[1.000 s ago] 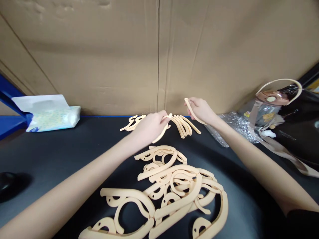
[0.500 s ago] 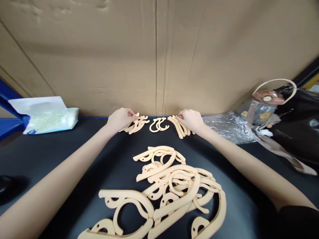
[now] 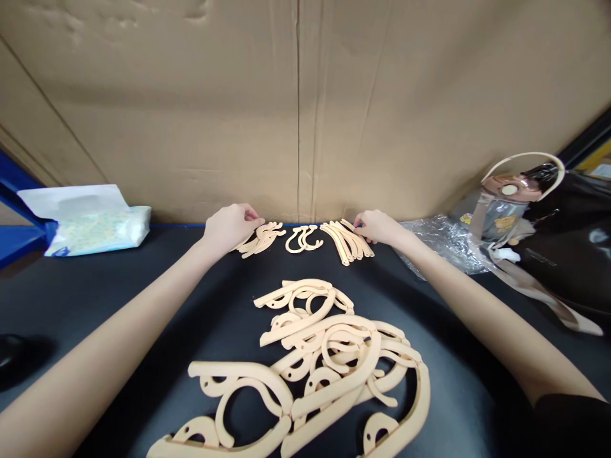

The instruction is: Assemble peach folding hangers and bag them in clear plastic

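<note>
At the back of the black table, my left hand (image 3: 233, 226) is closed in a pinch at the left pile of cream plastic hanger arms (image 3: 263, 239). Its fingertips are at the pile's outer upper edge, and the piece between them is mostly hidden. My right hand (image 3: 379, 228) pinches the outer end of a hanger arm at the right pile of hanger arms (image 3: 344, 243), where several lie side by side. Between the two piles lie a few loose hanger hooks (image 3: 301, 240). Joined folding hangers (image 3: 334, 356) form an overlapping heap nearer to me.
A pack of wipes (image 3: 100, 230) lies at the left, and a dark rounded object (image 3: 10, 357) sits at the left edge. Crumpled clear plastic (image 3: 442, 245), a strapped bottle (image 3: 508, 203) and a black bag (image 3: 573, 254) stand right. A cardboard wall (image 3: 200, 127) closes off the back.
My right hand has shifted right, from over its pile to the outer side. My left hand has moved slightly left, and the arm piece raised at its fingertips no longer sticks up.
</note>
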Motion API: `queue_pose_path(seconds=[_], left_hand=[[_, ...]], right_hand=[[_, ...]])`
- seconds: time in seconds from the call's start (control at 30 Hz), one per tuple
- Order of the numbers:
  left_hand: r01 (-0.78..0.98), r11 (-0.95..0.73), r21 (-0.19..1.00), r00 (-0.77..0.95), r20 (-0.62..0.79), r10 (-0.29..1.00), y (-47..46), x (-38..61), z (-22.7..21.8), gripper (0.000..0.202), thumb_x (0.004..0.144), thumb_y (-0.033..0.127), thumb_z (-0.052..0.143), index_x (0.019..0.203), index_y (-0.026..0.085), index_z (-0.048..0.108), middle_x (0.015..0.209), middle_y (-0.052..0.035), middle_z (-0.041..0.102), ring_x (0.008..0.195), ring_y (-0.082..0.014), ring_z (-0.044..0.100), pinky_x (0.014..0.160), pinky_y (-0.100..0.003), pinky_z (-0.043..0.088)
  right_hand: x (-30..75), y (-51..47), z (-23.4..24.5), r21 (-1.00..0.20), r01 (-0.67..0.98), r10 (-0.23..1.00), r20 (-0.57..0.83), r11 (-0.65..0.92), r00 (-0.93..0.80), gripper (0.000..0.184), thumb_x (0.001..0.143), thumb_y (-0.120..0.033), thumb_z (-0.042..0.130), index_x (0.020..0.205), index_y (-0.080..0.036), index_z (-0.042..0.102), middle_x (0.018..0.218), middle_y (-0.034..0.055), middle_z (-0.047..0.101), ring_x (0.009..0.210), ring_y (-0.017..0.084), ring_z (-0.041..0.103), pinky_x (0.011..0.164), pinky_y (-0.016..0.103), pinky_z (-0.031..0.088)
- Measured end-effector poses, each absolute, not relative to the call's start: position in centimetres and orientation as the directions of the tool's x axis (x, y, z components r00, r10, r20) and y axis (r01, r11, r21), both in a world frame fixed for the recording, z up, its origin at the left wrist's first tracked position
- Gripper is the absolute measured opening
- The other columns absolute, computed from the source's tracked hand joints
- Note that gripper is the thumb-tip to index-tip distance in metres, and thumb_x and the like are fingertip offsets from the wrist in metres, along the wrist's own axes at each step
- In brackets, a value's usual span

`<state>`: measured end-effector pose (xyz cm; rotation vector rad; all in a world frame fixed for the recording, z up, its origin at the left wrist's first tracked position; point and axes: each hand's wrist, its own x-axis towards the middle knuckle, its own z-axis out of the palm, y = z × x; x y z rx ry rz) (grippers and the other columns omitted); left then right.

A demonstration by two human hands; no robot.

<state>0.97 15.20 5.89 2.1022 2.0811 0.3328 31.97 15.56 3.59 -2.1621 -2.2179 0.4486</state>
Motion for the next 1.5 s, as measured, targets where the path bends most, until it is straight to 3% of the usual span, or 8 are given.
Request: queue_pose_path(seconds=[0.17, 0.37, 0.73, 0.87, 1.03, 1.23, 1.4, 1.5], left_hand=[[0.951, -0.037, 0.306, 0.008, 0.096, 0.995, 15.0, 1.1, 6.4, 0.031, 0.096, 0.045, 0.059, 0.108, 0.018, 0.067, 0.112, -0.0074, 0.069, 0.102, -0.0227, 0.065, 0.093, -0.045, 0.052], [0.929, -0.091, 0.359, 0.034, 0.163, 0.986, 14.9, 1.6, 6.6, 0.030, 0.089, 0.048, 0.060, 0.098, 0.021, 0.070, 0.107, -0.0082, 0.074, 0.098, -0.0284, 0.068, 0.083, -0.039, 0.051], [0.822, -0.206, 0.532, 0.125, 0.185, 0.975, 14.1, 2.8, 7.1, 0.018, 0.080, 0.040, 0.065, 0.080, 0.022, 0.070, 0.093, -0.0076, 0.076, 0.092, -0.0296, 0.067, 0.080, -0.035, 0.046], [0.677, -0.204, 0.707, 0.168, 0.122, 0.978, 14.1, 2.9, 7.1, 0.024, 0.080, 0.042, 0.065, 0.075, 0.019, 0.069, 0.088, -0.0091, 0.075, 0.087, -0.0266, 0.067, 0.073, -0.032, 0.048], [0.338, -0.089, 0.937, 0.379, -0.049, 0.924, 13.3, 3.6, 7.7, 0.061, 0.092, 0.066, 0.041, 0.093, 0.015, 0.075, 0.099, -0.0169, 0.076, 0.089, -0.0257, 0.071, 0.073, -0.033, 0.056], [0.067, -0.032, 0.997, 0.447, -0.001, 0.894, 11.6, 5.8, 8.4, 0.014, 0.083, 0.028, 0.072, 0.091, 0.016, 0.073, 0.098, -0.0082, 0.075, 0.088, -0.0145, 0.069, 0.088, -0.028, 0.053], [0.001, -0.052, 0.999, 0.365, 0.048, 0.930, 10.9, 6.8, 8.4, 0.026, 0.098, 0.034, 0.053, 0.105, 0.017, 0.072, 0.095, -0.0070, 0.075, 0.079, -0.0132, 0.069, 0.078, -0.027, 0.053], [0.020, -0.097, 0.995, 0.353, 0.084, 0.932, 10.2, 7.2, 8.6, 0.026, 0.092, 0.034, 0.064, 0.110, 0.018, 0.073, 0.101, -0.0088, 0.077, 0.087, -0.0174, 0.071, 0.081, -0.030, 0.053]], right_hand=[[31.9, 15.6, 3.4, -0.293, 0.956, 0.976, -0.205, 0.012, -0.075, 0.034, 0.097, -0.037, 0.060, 0.124, -0.017, 0.060, 0.122, 0.0089, 0.063, 0.101, 0.020, 0.066, 0.085, 0.041, 0.057], [30.5, 13.8, 5.9, -0.244, 0.963, 0.991, -0.034, 0.115, -0.127, 0.025, 0.097, -0.033, 0.055, 0.099, -0.015, 0.072, 0.084, 0.0077, 0.073, 0.077, 0.021, 0.069, 0.069, 0.031, 0.048], [23.6, 6.7, 5.7, -0.211, 0.646, 0.655, -0.033, 0.734, -0.755, 0.021, 0.092, -0.036, 0.064, 0.096, -0.017, 0.074, 0.099, 0.0073, 0.071, 0.082, 0.018, 0.065, 0.065, 0.026, 0.039], [23.5, 7.2, 5.9, -0.197, 0.662, 0.682, 0.053, 0.723, -0.729, 0.017, 0.096, -0.024, 0.058, 0.092, -0.014, 0.071, 0.095, 0.0073, 0.071, 0.084, 0.018, 0.064, 0.068, 0.027, 0.038], [24.9, 8.4, 7.5, -0.376, 0.726, 0.812, 0.365, 0.576, -0.456, 0.023, 0.099, -0.033, 0.055, 0.100, -0.017, 0.071, 0.081, 0.0027, 0.072, 0.069, 0.015, 0.061, 0.064, 0.026, 0.038], [26.4, 9.7, 8.0, -0.641, 0.553, 0.837, 0.500, 0.531, -0.224, 0.019, 0.090, -0.036, 0.063, 0.093, -0.018, 0.069, 0.078, 0.0013, 0.073, 0.070, 0.015, 0.065, 0.068, 0.027, 0.045], [27.3, 10.6, 8.6, -0.806, 0.331, 0.871, 0.456, 0.491, -0.183, 0.014, 0.088, -0.032, 0.064, 0.089, -0.019, 0.059, 0.063, -0.0033, 0.066, 0.051, 0.010, 0.054, 0.056, 0.024, 0.045], [27.2, 10.7, 8.5, -0.814, 0.333, 0.879, 0.438, 0.477, -0.188, 0.016, 0.088, -0.034, 0.064, 0.090, -0.019, 0.059, 0.063, -0.0035, 0.066, 0.046, 0.008, 0.050, 0.050, 0.023, 0.041]])
